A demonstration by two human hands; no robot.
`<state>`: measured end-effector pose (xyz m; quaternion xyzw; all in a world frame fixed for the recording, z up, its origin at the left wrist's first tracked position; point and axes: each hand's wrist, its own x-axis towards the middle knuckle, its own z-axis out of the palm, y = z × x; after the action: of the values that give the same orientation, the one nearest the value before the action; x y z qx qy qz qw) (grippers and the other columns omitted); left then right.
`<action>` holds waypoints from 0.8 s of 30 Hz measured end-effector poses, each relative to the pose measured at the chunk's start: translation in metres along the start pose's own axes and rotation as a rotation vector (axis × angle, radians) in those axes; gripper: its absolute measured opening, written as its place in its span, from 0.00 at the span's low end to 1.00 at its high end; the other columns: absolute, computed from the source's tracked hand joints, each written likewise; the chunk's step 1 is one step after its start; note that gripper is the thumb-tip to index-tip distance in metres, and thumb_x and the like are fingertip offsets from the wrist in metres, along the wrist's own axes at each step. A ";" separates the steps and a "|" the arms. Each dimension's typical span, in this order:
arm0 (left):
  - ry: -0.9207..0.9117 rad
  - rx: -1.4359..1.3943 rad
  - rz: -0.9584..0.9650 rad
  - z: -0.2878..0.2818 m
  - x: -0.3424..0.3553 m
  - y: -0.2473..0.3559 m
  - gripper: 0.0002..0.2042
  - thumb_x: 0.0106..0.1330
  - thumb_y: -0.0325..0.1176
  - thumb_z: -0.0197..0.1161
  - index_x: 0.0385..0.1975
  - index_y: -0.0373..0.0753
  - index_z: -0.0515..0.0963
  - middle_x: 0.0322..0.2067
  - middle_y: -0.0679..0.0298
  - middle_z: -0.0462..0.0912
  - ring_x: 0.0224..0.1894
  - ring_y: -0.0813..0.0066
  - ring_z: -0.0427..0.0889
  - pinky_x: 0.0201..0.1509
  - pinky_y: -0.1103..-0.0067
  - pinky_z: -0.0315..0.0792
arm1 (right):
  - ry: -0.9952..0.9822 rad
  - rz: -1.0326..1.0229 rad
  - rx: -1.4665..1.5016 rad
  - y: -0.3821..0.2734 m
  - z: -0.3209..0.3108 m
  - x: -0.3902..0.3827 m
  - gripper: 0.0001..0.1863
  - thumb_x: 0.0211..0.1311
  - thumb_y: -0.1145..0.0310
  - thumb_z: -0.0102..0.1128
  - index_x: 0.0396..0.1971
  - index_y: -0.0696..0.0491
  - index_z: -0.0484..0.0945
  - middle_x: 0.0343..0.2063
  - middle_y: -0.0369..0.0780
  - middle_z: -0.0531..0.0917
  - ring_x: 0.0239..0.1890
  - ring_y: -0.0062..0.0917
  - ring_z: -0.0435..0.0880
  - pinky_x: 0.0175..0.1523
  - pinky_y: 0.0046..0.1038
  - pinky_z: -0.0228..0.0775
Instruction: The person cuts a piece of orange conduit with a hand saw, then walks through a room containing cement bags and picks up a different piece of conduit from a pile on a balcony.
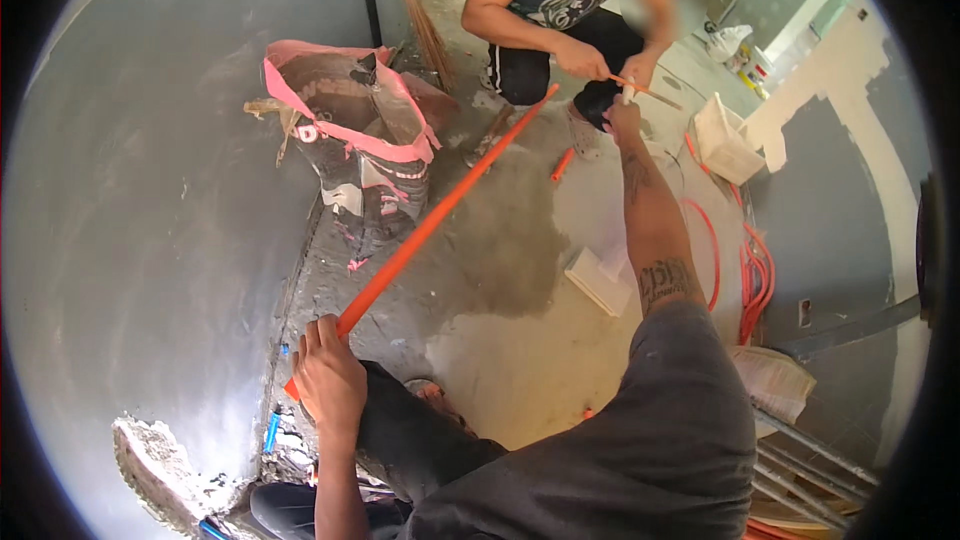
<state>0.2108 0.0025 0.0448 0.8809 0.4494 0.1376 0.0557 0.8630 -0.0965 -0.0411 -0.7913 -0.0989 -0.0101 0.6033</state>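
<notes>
My left hand (330, 375) is closed around the lower end of a long orange pipe (430, 222). The pipe slants up and away to the right, its far end near a crouching co-worker (560, 0). With my right arm stretched out, my right hand (622, 120) is closed on a small white tube-like thing (628, 92), right at the co-worker's hands. Its exact kind is too small to make out. The co-worker grips a thin stick-like tool (660, 97), orange toward the hand. A short orange pipe piece (563, 164) lies on the floor between us.
A torn sack with pink edging (385, 185) stands by the left wall, a bundle of thin sticks (415, 15) behind it. A white box-like piece (598, 282) lies mid-floor. At right are a white container (725, 145), orange tubing (757, 280) and metal bars (810, 470). Rubble (165, 465) lies lower left.
</notes>
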 end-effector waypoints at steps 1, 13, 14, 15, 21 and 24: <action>0.003 -0.020 0.003 0.002 0.003 0.004 0.07 0.59 0.26 0.58 0.37 0.39 0.71 0.34 0.58 0.77 0.39 0.56 0.78 0.41 0.64 0.69 | 0.026 -0.005 -0.007 0.008 -0.014 0.023 0.16 0.65 0.56 0.52 0.32 0.57 0.73 0.20 0.37 0.76 0.21 0.23 0.78 0.22 0.29 0.70; 0.041 -0.114 0.006 0.004 0.004 0.011 0.07 0.59 0.25 0.58 0.36 0.38 0.72 0.34 0.56 0.78 0.39 0.51 0.77 0.41 0.61 0.70 | 0.158 -0.189 -0.169 0.018 -0.047 0.060 0.15 0.63 0.58 0.53 0.30 0.57 0.73 0.20 0.38 0.77 0.21 0.24 0.79 0.19 0.27 0.69; 0.051 -0.143 0.017 0.004 0.004 0.013 0.07 0.59 0.25 0.58 0.36 0.38 0.72 0.34 0.56 0.78 0.39 0.51 0.77 0.41 0.61 0.70 | 0.213 -0.363 -0.227 0.017 -0.065 0.075 0.15 0.63 0.58 0.53 0.30 0.57 0.73 0.20 0.38 0.77 0.21 0.24 0.79 0.19 0.27 0.69; 0.045 -0.081 -0.014 0.002 0.001 0.005 0.07 0.59 0.26 0.58 0.36 0.38 0.72 0.33 0.56 0.78 0.39 0.51 0.77 0.41 0.61 0.69 | 0.289 -0.027 -0.200 0.025 -0.016 0.045 0.15 0.63 0.58 0.53 0.30 0.56 0.73 0.20 0.38 0.77 0.22 0.24 0.80 0.19 0.28 0.69; -0.004 -0.018 -0.032 -0.001 0.001 0.002 0.07 0.59 0.26 0.57 0.36 0.39 0.72 0.34 0.57 0.77 0.40 0.55 0.78 0.43 0.63 0.69 | 0.064 0.085 0.034 -0.008 -0.016 -0.004 0.13 0.59 0.62 0.56 0.27 0.57 0.72 0.19 0.42 0.78 0.20 0.27 0.81 0.19 0.31 0.70; -0.005 -0.022 -0.030 0.001 -0.001 -0.002 0.07 0.59 0.26 0.58 0.36 0.39 0.71 0.34 0.57 0.77 0.40 0.55 0.77 0.43 0.63 0.68 | 0.087 0.081 0.053 -0.010 0.002 -0.011 0.15 0.62 0.58 0.54 0.29 0.57 0.72 0.21 0.38 0.76 0.22 0.24 0.79 0.20 0.29 0.71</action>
<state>0.2087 0.0029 0.0435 0.8738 0.4608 0.1396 0.0684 0.8502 -0.0933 -0.0337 -0.7771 -0.0407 -0.0175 0.6278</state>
